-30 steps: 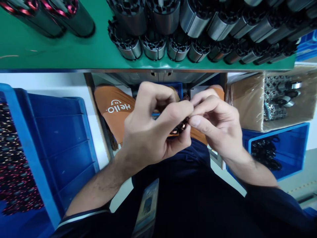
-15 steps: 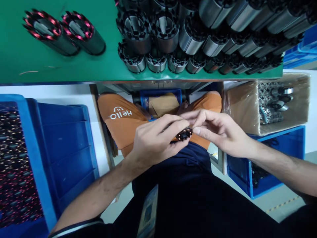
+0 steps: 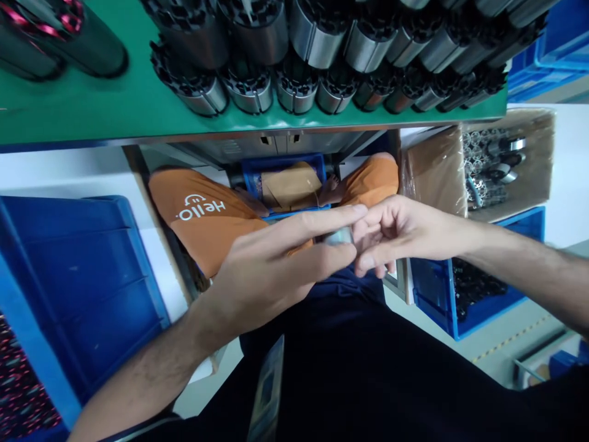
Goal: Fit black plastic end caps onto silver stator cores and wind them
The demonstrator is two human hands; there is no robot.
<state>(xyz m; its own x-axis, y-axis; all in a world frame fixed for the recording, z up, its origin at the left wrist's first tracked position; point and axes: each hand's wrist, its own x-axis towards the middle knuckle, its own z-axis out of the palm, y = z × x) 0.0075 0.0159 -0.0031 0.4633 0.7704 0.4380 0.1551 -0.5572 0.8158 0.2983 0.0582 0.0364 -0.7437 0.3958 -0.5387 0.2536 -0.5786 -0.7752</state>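
Observation:
Between my hands, above my lap, is a motor stator (image 3: 339, 236), a small cylinder whose silvery side shows blurred. My left hand (image 3: 276, 264) is closed on it, with fingers along its far side and the thumb on the near side. My right hand (image 3: 400, 236) has its fingers bent around the stator's right end, thumb below; the exact contact is partly hidden. Several similar stators (image 3: 297, 92) with black slotted ends stand in rows on the green table (image 3: 133, 116). Two stators with red wire (image 3: 94, 46) are at its left, cut by the frame edge.
At left stand blue crates (image 3: 83, 258), one with red-wired parts (image 3: 21, 380). On the right, a plastic-lined carton (image 3: 435, 166) with metal parts rests on a blue crate (image 3: 435, 288) of black parts. Another blue bin (image 3: 285, 166) with cardboard sits between my feet.
The stator has turned in my hands: its copper-wound end faced up before, and now its silver side shows. My left fingers have straightened somewhat. The view has shifted, moving the table up and left.

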